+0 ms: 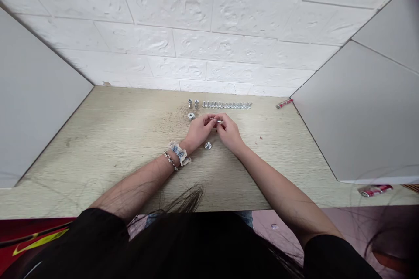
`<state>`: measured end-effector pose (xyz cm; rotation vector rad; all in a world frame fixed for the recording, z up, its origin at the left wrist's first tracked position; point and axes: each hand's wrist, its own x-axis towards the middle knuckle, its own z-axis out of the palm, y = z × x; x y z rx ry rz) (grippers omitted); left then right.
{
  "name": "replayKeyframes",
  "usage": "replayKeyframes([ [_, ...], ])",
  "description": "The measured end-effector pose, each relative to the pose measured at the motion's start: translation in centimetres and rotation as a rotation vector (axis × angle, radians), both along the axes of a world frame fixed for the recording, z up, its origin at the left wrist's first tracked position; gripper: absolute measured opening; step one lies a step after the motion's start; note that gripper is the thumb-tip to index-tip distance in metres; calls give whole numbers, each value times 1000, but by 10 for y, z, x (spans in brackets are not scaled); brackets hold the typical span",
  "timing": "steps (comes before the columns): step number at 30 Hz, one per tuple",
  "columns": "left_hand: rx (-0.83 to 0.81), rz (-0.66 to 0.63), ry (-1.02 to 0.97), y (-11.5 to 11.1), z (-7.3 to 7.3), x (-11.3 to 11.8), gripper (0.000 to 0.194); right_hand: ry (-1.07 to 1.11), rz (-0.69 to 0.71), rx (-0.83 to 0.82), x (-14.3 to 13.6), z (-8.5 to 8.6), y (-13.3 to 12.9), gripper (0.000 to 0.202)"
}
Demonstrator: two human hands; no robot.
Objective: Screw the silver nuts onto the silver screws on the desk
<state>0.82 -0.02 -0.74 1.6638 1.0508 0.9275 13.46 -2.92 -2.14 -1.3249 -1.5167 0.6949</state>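
My left hand [200, 130] and my right hand [229, 132] meet over the middle of the table, fingertips nearly touching. Both are closed in a pinch. A small silver metal piece [219, 121] shows at the right fingertips; its kind is too small to tell. What the left fingers hold, if anything, is hidden. Just behind the left hand sits a round silver metal part [191, 116] with a dark centre hole. A shiny disc-shaped metal part [207, 145] with a raised middle lies between the wrists.
Behind the hands stands a row of small silver screws [227, 105], with two taller threaded metal parts [193, 104] at its left. Red cylinders lie at the back right [284, 103] and front right [375, 190]. A white brick wall and grey side panels enclose the table.
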Motion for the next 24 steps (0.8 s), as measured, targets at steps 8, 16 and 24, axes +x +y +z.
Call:
replayKeyframes([
  [8, -24, -22, -33, 1, 0, 0, 24, 80, -78, -70, -2, 4, -1, 23],
  [16, -29, 65, -122, 1, -1, 1, 22, 270, -46, -145, -4, 0, 2, 29],
  [24, 133, 50, -40, -7, 5, 1, 18, 350, -14, -265, -1, 8, 4, 41],
])
